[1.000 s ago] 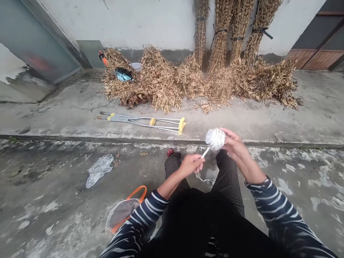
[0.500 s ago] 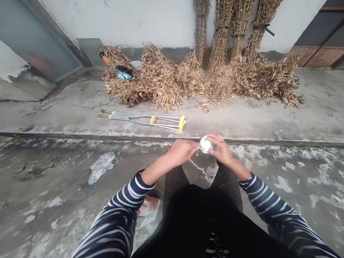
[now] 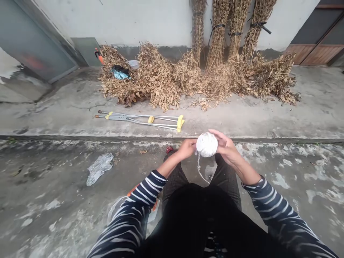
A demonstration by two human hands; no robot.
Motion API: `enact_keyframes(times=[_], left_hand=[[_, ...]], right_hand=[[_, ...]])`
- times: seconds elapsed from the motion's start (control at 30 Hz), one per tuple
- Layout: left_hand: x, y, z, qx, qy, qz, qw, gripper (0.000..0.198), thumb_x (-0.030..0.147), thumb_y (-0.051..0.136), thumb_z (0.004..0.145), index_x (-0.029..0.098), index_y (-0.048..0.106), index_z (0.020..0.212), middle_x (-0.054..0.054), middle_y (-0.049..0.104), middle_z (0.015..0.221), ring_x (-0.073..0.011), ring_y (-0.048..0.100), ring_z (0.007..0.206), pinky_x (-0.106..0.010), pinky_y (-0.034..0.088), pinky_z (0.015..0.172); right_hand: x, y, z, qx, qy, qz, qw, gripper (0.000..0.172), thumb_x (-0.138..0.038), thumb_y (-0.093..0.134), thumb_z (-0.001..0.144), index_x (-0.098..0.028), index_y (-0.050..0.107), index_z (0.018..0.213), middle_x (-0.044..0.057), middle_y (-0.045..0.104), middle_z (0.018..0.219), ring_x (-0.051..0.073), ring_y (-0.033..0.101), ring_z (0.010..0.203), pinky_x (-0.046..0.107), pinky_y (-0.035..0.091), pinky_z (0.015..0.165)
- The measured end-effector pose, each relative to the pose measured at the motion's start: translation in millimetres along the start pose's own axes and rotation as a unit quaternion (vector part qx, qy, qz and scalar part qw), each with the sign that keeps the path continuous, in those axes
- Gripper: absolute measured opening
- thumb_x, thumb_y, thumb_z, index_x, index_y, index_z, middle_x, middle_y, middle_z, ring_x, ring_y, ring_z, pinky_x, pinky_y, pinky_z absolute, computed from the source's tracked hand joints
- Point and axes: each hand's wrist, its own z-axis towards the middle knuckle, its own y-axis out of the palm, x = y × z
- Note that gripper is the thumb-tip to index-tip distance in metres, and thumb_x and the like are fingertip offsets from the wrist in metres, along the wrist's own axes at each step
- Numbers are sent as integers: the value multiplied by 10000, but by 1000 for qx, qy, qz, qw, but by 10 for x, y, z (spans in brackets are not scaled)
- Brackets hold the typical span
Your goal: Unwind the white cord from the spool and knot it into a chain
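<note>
I sit on the ground with my legs stretched out in dark trousers. My right hand (image 3: 227, 147) cups a white ball of wound strip (image 3: 206, 144) from the right side, fingers spread over it. My left hand (image 3: 187, 148) is closed just left of the ball, pinching the loose white strand (image 3: 199, 168) that hangs down between my knees. Both sleeves are dark with white stripes.
A pair of metal crutches with yellow pads (image 3: 142, 121) lies on the raised concrete step. Bundles of dry brown plants (image 3: 193, 75) are piled against the white wall. A crumpled clear plastic bag (image 3: 98, 168) lies at left; an orange-handled bag (image 3: 126, 206) sits by my left elbow.
The ball has turned between my hands. My left hand went from below the ball up over it, then back to its left side, with the strand following.
</note>
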Motion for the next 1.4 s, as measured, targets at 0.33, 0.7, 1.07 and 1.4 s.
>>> enact_keyframes(times=[0.33,0.7,1.07,1.4], left_hand=[[297,24,-214,-107,-12,-44,993,378,419,596,928,149,706,688,-74,744,791,-157,649,754,-261,480,791],[906,-328,-239,-113,-10,27,993,378,415,572,941,139,626,689,-25,671,622,-95,546,577,-217,412,623],[1173,-775,275,24,72,122,990,283,270,634,897,108,679,670,13,583,540,-54,393,495,-218,326,566],[1000,-583,523,40,157,134,978,299,269,610,936,116,655,683,5,608,661,-113,557,695,-245,405,742]], right_hand=[[-163,-202,463,77,-148,-134,977,598,-113,777,576,-233,752,1161,48,729,1211,233,635,1174,385,515,1070],[-431,-218,879,86,-319,-366,870,556,-194,735,678,-280,733,1227,66,601,1406,287,594,1211,336,595,752],[-286,-247,796,-11,-246,-417,875,633,-98,654,606,-252,766,1210,71,633,1375,307,604,1247,296,538,675],[-470,-214,636,-129,-93,-160,974,610,-155,834,579,-241,727,1173,56,728,1247,270,635,1258,397,541,1006]])
